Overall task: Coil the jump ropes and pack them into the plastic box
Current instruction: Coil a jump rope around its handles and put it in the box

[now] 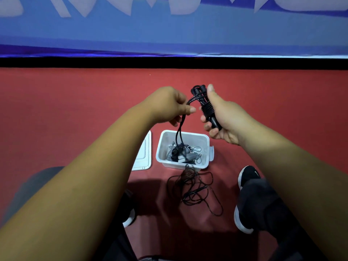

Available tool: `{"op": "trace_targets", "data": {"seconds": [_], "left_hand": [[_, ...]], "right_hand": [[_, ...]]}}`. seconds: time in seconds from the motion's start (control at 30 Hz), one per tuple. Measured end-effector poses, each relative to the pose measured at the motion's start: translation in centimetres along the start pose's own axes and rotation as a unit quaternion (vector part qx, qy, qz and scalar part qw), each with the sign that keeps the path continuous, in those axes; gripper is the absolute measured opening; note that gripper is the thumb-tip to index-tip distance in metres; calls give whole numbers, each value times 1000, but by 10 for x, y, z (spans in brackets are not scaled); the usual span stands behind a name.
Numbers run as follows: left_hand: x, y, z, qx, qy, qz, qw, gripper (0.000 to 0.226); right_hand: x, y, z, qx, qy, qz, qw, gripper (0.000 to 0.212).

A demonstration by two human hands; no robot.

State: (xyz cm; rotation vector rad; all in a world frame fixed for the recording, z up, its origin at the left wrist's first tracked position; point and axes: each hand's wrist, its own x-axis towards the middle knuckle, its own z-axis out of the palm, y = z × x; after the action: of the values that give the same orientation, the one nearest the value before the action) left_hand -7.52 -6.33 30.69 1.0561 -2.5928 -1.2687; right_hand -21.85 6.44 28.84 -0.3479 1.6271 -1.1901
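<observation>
Black jump rope (206, 108), part-coiled, above open translucent plastic box (163, 147); 2nd rope (194, 187) tangled just beside it.

no legible text, number or label was found. the blue banner (169, 31) along the far wall carried large white shapes, cut off by the top edge of the view and blurred; no letter among them could be made out. the black shoe (248, 178) at the right of the view bore one small white curved mark (256, 173) on its upper, too small to be read as a brand.
</observation>
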Motion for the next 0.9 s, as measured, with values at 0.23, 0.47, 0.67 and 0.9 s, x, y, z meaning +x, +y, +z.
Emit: {"op": "trace_targets", "data": {"seconds": [0.23,0.47,0.67,0.9], "left_hand": [[-4,10,-15,-65,25,78,995,25],[-16,3,-24,-200,-140,64,968,16],[-11,5,-20,-81,-59,6,995,23],[-8,6,-14,-122,0,1,993,28]], "right_hand": [[-4,-11,-6,58,-21,10,998,71],[-7,-19,-11,79,-45,-14,996,65],[-5,-19,-15,72,-44,-18,996,59],[0,-20,-16,113,-69,-4,991,37]]}}
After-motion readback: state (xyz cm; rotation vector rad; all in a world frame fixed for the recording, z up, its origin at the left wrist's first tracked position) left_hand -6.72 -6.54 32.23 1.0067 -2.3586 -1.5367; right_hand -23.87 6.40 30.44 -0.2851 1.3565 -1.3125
